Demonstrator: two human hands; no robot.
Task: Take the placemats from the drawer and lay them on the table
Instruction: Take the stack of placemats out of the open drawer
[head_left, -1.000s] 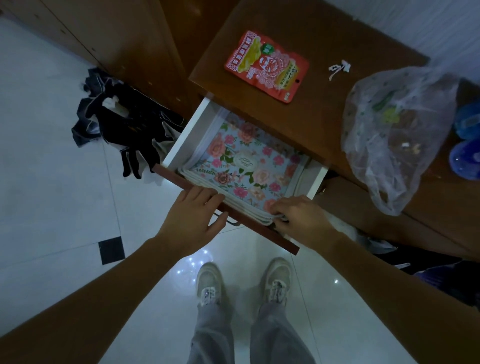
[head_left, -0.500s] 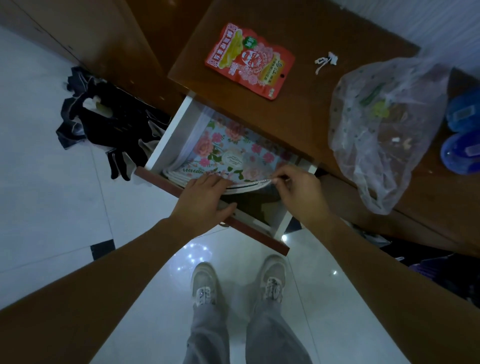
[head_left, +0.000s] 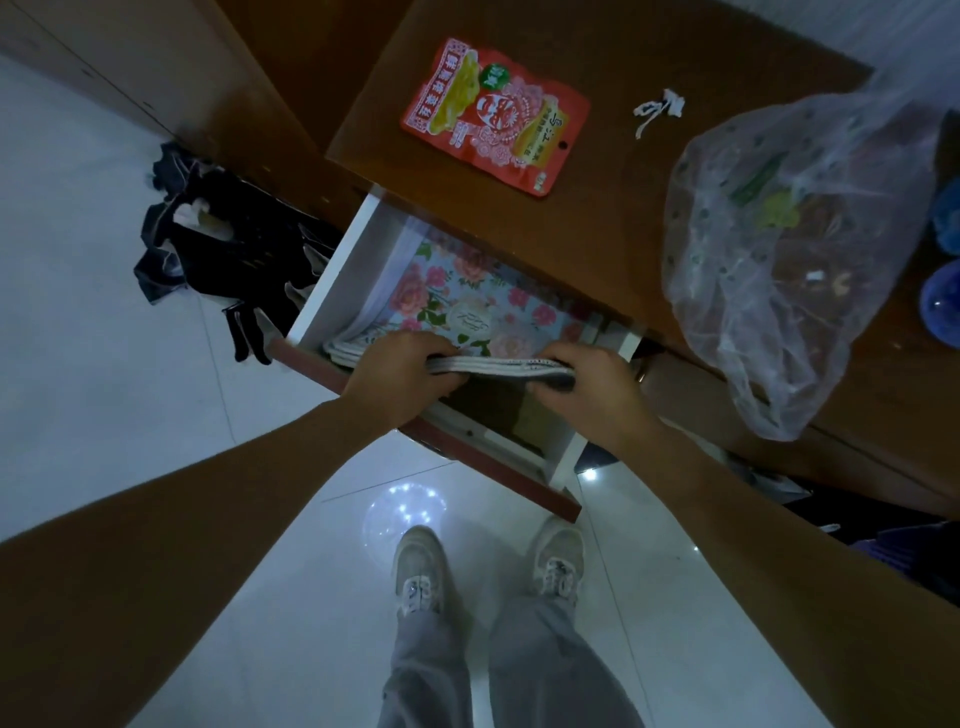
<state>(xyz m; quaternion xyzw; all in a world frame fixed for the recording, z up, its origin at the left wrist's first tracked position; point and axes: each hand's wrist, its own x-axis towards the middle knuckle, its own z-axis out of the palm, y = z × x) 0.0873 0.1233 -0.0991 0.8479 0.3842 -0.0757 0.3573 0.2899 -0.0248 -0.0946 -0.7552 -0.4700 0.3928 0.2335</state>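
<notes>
Placemats (head_left: 467, 306) are seen in the head view lifted higher at their near edge than half a second ago, and more of the dark drawer (head_left: 332, 291) bottom is exposed under them. A second ago the stack was lying flat, and the left hand (head_left: 402, 382) was resting on the drawer front. That hand is now closed on the stack itself. The right hand (head_left: 587, 392), which was pinching only the right corner, is now wrapped round the near edge as well.

The stack is held with its floral face up. Its long axis runs left to right, roughly along the drawer front. The near edge is raised and the far edge slopes down into the drawer, under the table (head_left: 597, 218) top.

Both forearms are stretched forward from the lower corners of the view. The fingers of each hand are curled over the top of the near edge, and the left thumb is tucked beneath it.

A red snack packet (head_left: 493, 114) and a clear plastic bag (head_left: 795, 249) are lying on the table. Dark clothes (head_left: 223, 254) are heaped on the floor (head_left: 104, 389) left of the drawer.
</notes>
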